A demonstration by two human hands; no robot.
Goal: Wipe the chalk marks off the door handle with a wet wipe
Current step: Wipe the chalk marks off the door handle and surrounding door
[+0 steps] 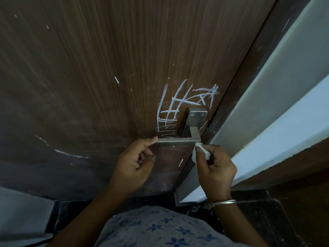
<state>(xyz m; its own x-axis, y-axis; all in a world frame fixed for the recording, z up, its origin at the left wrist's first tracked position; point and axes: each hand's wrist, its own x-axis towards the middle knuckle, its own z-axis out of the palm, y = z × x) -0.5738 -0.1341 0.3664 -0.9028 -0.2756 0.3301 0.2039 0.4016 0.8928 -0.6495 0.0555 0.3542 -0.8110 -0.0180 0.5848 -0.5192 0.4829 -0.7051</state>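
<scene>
Wipe at the handle's corner

My right hand [216, 168] pinches the wet wipe [202, 151] against the door handle [178, 140]; my left hand [135, 163], fingers loosely curled, touches its free end.

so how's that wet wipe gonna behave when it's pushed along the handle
The wet wipe looks crumpled and limp in the right hand, so it probably bunches rather than staying flat. The handle looks smooth metal, so it likely glides easily.
</scene>
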